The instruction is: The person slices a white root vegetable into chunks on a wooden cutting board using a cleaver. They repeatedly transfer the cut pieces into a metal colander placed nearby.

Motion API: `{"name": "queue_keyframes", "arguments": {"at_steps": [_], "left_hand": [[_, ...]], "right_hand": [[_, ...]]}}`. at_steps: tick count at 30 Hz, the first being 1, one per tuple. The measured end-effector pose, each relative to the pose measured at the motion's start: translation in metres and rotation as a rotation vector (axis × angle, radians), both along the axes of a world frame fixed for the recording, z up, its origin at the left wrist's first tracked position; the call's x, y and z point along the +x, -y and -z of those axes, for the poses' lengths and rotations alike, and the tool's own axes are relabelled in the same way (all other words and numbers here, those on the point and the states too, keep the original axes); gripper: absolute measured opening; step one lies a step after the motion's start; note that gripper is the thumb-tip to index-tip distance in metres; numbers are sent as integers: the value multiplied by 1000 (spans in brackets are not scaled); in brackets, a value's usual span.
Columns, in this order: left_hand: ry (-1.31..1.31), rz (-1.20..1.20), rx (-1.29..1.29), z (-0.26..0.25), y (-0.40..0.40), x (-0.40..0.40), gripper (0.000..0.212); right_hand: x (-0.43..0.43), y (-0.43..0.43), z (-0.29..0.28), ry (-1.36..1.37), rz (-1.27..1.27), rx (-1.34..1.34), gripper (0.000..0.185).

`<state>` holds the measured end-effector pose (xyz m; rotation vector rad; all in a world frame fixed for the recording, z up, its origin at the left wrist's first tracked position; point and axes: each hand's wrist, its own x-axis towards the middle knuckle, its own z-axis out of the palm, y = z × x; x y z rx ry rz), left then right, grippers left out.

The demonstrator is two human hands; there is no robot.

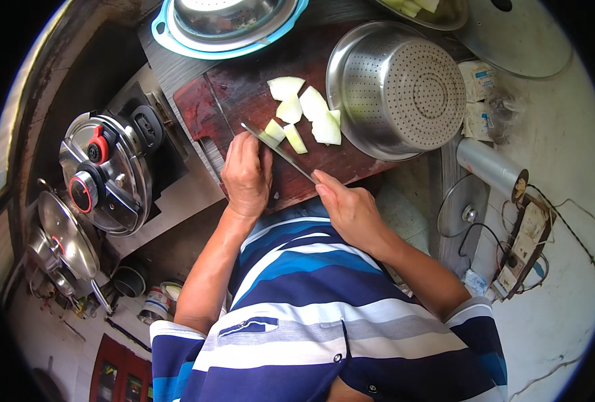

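My right hand (345, 203) grips the handle end of a kitchen knife (282, 153), whose blade points up and left over the dark red wooden cutting board (192, 105). On the left side of the blade is my left hand (247, 168), its fingers curled down near the board; whether it holds a piece is hidden. Against the blade's far side lies a small pale green piece of peeled gourd or melon (275, 130), with a narrow strip (295, 139) beside it. Several larger pale pieces (313, 103) lie farther back, close to the overturned perforated steel pot (398, 90).
A steel colander in a light blue basin (162, 37) stands at the back. Left of the board, a pressure cooker (106, 173) sits on the stove. A metal bowl (443, 20) with pale pieces is at the back right. Below it stand a silver cylinder (491, 163) and a glass lid (453, 211).
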<state>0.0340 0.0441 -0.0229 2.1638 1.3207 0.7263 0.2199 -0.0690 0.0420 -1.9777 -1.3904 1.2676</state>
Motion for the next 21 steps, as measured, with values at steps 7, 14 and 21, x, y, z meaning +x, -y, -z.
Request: {"name": "queue_keyframes", "arguments": {"at_steps": [7,14,21], "left_hand": [[81,-53,-59,2,3,1,20],[362,-309,-518,14,-12,-24,14],[93,117,38,-13,-45,-6,32]], "right_hand": [[0,9,32,-81,104,126,40],[6,17,3,-230,178,22,44],[3,57,-14,-149,278,128,40]]}}
